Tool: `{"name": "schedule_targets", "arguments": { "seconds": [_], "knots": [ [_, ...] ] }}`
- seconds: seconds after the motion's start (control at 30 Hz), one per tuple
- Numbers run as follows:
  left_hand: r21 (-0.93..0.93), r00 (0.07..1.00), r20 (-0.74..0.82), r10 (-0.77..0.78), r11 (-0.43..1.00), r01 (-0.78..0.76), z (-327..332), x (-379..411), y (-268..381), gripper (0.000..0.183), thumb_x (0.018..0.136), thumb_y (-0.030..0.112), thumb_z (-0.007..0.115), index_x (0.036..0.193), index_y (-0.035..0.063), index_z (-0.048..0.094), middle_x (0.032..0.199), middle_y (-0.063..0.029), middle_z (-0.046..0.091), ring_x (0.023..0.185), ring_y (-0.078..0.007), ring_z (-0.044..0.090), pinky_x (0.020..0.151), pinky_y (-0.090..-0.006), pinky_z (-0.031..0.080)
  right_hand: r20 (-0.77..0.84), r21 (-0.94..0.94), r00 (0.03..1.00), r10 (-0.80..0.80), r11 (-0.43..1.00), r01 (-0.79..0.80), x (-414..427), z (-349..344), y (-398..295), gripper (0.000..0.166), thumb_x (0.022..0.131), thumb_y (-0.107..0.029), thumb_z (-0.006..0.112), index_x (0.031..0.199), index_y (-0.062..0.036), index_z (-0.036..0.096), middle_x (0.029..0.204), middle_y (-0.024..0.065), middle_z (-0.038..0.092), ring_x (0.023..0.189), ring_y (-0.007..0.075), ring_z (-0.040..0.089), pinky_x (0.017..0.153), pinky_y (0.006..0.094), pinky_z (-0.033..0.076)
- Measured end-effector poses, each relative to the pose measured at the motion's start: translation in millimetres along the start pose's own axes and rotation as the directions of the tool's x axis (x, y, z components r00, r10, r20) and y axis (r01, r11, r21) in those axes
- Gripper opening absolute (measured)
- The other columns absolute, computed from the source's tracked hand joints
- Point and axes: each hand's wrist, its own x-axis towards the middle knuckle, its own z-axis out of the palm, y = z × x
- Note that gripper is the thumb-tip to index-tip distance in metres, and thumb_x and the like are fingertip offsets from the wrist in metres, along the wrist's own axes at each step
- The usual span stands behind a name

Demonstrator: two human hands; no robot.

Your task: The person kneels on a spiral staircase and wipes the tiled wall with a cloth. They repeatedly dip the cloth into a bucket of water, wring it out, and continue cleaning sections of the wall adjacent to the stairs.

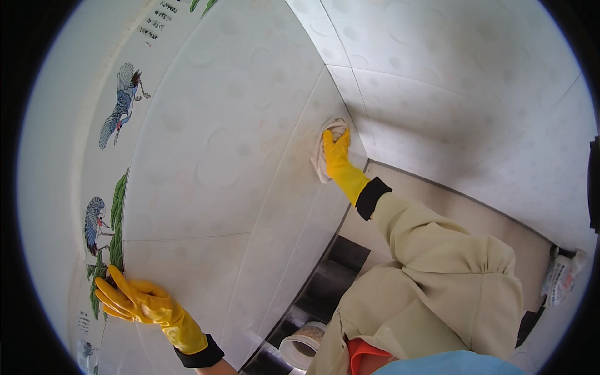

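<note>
My right hand (338, 152), in a yellow rubber glove with a black cuff, presses a crumpled pale cloth (319, 161) against the white wall tiles (206, 140). It is low on the wall, close to the corner. My left hand (138, 300) wears a matching glove. Its fingers are spread against the decorated tile border (117, 220), beside a painted crane (95, 225) and green pine branches, and it holds nothing. Faint brownish marks show on the tiles to the left of the cloth.
A white bucket (295, 349) stands on the black and light floor tiles (323, 288), near my legs. A second tiled wall (436, 93) meets the first at the corner. At the far right, a plastic package bearing writing (560, 281) rests by the wall.
</note>
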Motion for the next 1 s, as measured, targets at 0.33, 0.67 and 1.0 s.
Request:
{"name": "schedule_targets", "arguments": {
  "seconds": [0.33,0.67,1.0],
  "knots": [
    [0.002,1.000,0.024,-0.010,1.000,0.010,-9,-17,-8,0.046,0.092,0.006,0.043,0.135,0.0097,0.059,0.144,-0.0154,0.051,0.131,-0.0349,0.047,0.111,-0.0558,0.027,0.208,0.289,0.511,-0.834,0.552,0.782,-69,39,-268,0.059,0.083,-0.014,0.070,0.137,-0.0105,0.048,0.138,0.0204,0.045,0.122,0.0391,0.049,0.101,0.0417,0.043],
    [-0.028,0.994,0.089,-0.056,0.998,0.059,-11,-15,-4,0.056,0.083,0.001,0.044,0.136,0.0131,0.060,0.145,-0.0175,0.048,0.134,-0.0386,0.042,0.113,-0.0557,0.023,0.208,0.718,0.858,-0.470,0.669,0.193,44,52,-250,0.022,0.095,-0.014,0.056,0.116,-0.0073,0.059,0.111,0.0083,0.057,0.103,0.0181,0.057,0.085,0.0284,0.050],
    [-0.028,0.994,0.093,-0.061,0.998,0.064,-8,-21,-11,0.055,0.084,0.002,0.044,0.135,0.0147,0.062,0.147,-0.0164,0.048,0.138,-0.0356,0.039,0.115,-0.0545,0.020,0.484,0.750,0.748,-0.454,0.655,-0.088,-19,39,-255,0.024,0.093,-0.015,0.060,0.115,-0.0075,0.060,0.108,0.0071,0.059,0.102,0.0164,0.057,0.084,0.0266,0.048]
  ]
}}
